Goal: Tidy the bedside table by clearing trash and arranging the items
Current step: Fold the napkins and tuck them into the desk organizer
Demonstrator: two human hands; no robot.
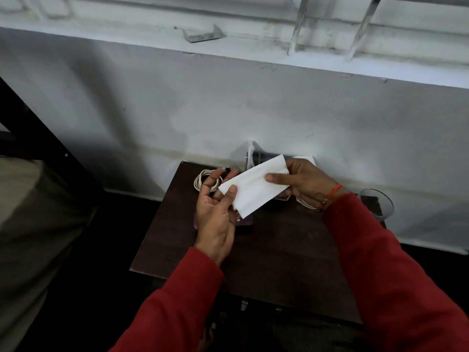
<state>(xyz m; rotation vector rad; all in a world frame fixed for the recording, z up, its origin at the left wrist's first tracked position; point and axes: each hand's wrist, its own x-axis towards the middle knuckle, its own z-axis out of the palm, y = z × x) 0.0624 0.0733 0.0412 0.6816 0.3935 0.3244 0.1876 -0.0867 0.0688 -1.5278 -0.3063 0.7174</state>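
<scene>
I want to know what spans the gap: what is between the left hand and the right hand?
In the head view, a white tissue stretches between the left hand and right hand; each hand pinches one end of it above the table.

My left hand (pixel 215 214) is palm up, fingers loosely spread, thumb pinching the near corner of a white tissue (pixel 253 188). My right hand (pixel 302 184) grips the tissue's far end, thumb on top. Both arms reach forward in red sleeves, right wrist banded with thread.

Bedroom: bedside table (pixel 266 262) beside bed (pixel 38 224)
</scene>
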